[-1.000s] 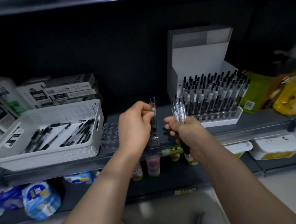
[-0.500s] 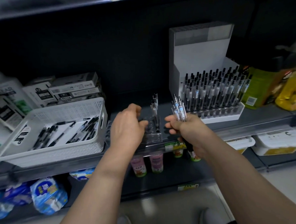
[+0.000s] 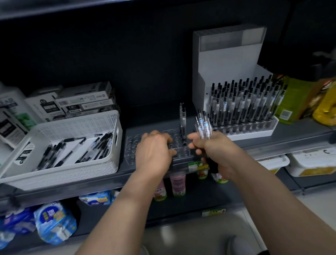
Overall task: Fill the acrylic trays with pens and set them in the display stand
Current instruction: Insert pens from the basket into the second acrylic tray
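Having let go of the single pen [image 3: 182, 120], which is now standing upright in the acrylic tray [image 3: 131, 147], the left hand [image 3: 155, 151] is settling lower onto that tray, its fingers curling over the holed top and its thumb pressing at the front. The right hand [image 3: 217, 150] is clutching a bundle of pens [image 3: 202, 124] just beside the standing one. The tray is sitting at the shelf [image 3: 296, 136] edge, between the white basket [image 3: 72, 127] holding loose pens [image 3: 76, 152] and the filled display stand [image 3: 223, 58].

Dim light leaves the upper half of the frame near black; the white display stand [image 3: 228, 59] at upper right catches the most. Motion blur smears the left and lower edges, and wide-angle distortion bows the shelf [image 3: 296, 136] lines.
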